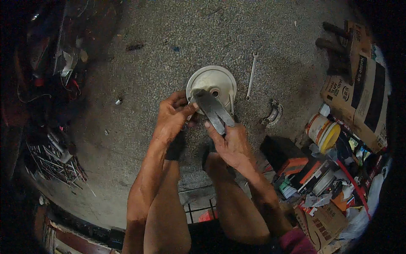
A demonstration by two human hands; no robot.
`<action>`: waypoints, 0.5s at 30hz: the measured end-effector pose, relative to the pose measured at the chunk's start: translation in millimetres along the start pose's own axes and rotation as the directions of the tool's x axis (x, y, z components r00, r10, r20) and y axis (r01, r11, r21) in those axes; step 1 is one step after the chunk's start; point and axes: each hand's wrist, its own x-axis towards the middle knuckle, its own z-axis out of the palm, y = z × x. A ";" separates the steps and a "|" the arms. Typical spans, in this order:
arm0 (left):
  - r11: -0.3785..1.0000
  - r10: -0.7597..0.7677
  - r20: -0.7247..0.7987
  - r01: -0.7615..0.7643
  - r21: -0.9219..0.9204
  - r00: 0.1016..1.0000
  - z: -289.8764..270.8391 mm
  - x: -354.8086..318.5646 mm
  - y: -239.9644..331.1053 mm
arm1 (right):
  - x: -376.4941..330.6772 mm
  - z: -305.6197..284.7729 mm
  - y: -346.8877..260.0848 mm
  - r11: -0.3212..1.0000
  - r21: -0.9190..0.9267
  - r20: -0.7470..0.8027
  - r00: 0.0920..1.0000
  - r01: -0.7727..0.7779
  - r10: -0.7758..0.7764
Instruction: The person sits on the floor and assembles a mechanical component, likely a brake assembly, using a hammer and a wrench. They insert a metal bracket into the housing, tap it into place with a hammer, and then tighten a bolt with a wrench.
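A round, pale metal brake plate [210, 76] with a hole near its middle is held out before me, low above the floor. My left hand [172, 114] is closed on its left edge, thumb toward the near side. My right hand [230, 142] grips a dark grey flat tool [210, 109], split lengthwise at its near end and looking like pliers. The tool's far end overlaps the plate beside the hole, close to my left thumb. Whether that end touches the plate, I cannot tell. My left fingertips are partly hidden.
An open-ended wrench [252, 76] and a curved brake shoe [275, 114] lie on the pebbled floor to the right. A small metal cylinder [119, 101] lies left. Cardboard boxes [359, 95] and a yellow-rimmed tub [323, 132] crowd the right side. Several metal rods [57, 161] lie at left.
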 end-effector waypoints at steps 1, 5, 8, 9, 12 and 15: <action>1.000 0.001 0.002 -0.001 0.020 1.000 -0.1 -0.4 0.9 | -1.6 1.1 -0.5 0.999 0.031 -0.017 1.000 0.010 -0.010; 0.992 -0.025 -0.050 0.031 0.120 0.998 4.5 -8.1 11.9 | -5.5 -3.6 1.3 0.955 0.278 -0.178 0.983 0.099 -0.050; 0.994 -0.067 -0.043 0.070 0.083 0.997 4.2 -7.6 11.3 | -9.5 -7.6 8.1 0.831 0.547 -0.280 0.958 0.103 0.065; 0.995 -0.081 -0.025 0.082 0.051 0.996 2.6 -6.4 10.0 | -8.3 -6.9 13.2 0.757 0.641 -0.309 0.945 0.126 0.104; 0.998 -0.021 -0.010 0.022 0.058 1.000 -1.3 -4.0 6.7 | -12.2 -16.7 21.1 0.839 0.541 -0.445 0.867 0.064 0.221; 0.995 -0.044 -0.060 0.049 0.090 0.997 5.9 0.4 14.0 | -17.1 -15.1 68.5 0.986 0.158 -0.658 0.738 -0.055 0.147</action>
